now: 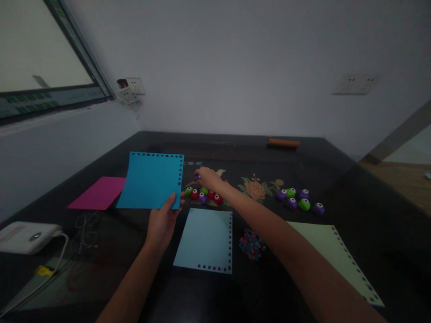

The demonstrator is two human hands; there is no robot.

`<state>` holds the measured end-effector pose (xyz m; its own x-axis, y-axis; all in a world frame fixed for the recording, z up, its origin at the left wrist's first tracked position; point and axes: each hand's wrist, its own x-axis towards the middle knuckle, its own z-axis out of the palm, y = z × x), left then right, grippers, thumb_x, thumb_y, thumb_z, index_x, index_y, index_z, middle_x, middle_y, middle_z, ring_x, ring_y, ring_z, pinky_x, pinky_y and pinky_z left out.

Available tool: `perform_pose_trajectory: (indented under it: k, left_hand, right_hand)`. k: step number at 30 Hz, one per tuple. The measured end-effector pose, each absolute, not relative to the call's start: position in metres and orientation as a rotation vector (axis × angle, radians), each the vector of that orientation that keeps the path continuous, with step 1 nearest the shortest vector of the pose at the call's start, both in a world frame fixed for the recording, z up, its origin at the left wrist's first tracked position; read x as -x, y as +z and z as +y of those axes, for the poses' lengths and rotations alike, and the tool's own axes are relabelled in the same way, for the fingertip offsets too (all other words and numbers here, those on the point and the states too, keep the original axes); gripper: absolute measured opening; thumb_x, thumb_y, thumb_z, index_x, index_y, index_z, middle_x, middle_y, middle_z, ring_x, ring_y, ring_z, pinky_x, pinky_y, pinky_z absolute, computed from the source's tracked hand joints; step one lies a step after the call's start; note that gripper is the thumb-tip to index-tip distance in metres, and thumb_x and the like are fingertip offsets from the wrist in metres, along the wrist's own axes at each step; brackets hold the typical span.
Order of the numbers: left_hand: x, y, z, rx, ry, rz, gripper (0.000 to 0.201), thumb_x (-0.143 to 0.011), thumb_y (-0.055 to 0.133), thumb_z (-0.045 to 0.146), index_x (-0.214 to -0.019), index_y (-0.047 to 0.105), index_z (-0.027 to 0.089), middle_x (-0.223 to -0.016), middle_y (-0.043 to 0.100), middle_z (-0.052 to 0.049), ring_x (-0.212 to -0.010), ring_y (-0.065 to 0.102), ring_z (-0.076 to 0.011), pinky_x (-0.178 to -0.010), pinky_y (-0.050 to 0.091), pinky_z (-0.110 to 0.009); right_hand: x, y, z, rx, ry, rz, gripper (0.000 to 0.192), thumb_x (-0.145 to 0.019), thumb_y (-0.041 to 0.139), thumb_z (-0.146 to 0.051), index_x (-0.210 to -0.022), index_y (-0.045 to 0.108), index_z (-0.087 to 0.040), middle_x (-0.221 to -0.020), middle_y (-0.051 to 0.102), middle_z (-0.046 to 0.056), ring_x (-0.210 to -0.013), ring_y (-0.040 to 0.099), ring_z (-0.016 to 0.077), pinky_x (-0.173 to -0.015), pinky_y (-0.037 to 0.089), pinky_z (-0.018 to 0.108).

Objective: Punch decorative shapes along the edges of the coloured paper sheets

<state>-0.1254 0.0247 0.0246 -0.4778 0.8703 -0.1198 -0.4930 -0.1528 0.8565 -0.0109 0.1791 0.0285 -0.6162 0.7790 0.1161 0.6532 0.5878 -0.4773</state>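
My left hand [163,224] is closed on a sheet of blue paper [151,179], thumb on top at its lower right corner, and holds it up above the table. Small shaped holes run along the sheet's top and right edges. To the right of the sheet, my right hand [208,177] has its fingers closed around a small purple craft punch [197,178], partly hidden by them. Below that hand stands a cluster of green, red and purple craft punches [203,197] with white round tops. A pale blue sheet [207,240], punched along its right and bottom edges, lies between my forearms.
A pink sheet [99,193] lies at left, near a white device [30,237] with a cable. Another group of punches [291,203] stands at right, behind a pale green punched sheet [323,242]. Paper bits [251,245] form a pile; a brown roll [283,143] lies by the wall.
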Motion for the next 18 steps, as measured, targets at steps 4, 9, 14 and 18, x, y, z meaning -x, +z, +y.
perform_pose_trajectory:
  k: [4,9,14,18]
  left_hand:
    - [0.124,0.027,0.021,-0.630,1.742,1.125,0.027,-0.065,0.075,0.015,-0.090,0.066,0.014,-0.078,0.071,-0.005,-0.060,0.066,-0.0143,-0.055,0.053,-0.021]
    - [0.113,0.024,0.017,-0.730,1.603,1.117,0.026,-0.059,0.080,0.017,-0.082,0.068,0.013,-0.075,0.071,-0.006,-0.060,0.066,-0.0169,-0.056,0.055,-0.025]
    - [0.087,0.016,0.009,-0.891,1.442,1.140,0.029,-0.057,0.081,0.021,-0.083,0.069,0.014,-0.075,0.072,-0.008,-0.060,0.067,-0.0200,-0.057,0.054,-0.027]
    - [0.054,0.021,0.001,-0.923,1.313,1.116,0.022,-0.061,0.080,0.020,-0.080,0.070,0.015,-0.077,0.073,-0.009,-0.061,0.066,-0.0179,-0.052,0.049,-0.023]
  right_hand:
    - [-0.020,0.041,0.166,1.128,0.551,-2.371,0.038,-0.081,0.061,-0.017,-0.119,0.058,-0.019,-0.113,0.060,0.009,-0.100,0.056,0.0179,-0.086,0.041,0.029]
    - [-0.078,0.041,0.117,1.003,1.082,-1.949,0.025,-0.071,0.068,-0.013,-0.095,0.066,-0.018,-0.094,0.064,0.004,-0.077,0.060,0.0142,-0.071,0.048,0.029]
    - [-0.134,0.030,0.048,0.904,1.520,-1.400,0.020,-0.070,0.069,-0.024,-0.086,0.059,-0.022,-0.094,0.064,0.003,-0.065,0.063,0.0132,-0.062,0.050,0.029]
    - [-0.163,0.021,0.010,0.957,1.601,-1.181,0.025,-0.068,0.072,-0.031,-0.089,0.063,-0.021,-0.094,0.064,0.003,-0.064,0.063,0.0114,-0.064,0.051,0.028]
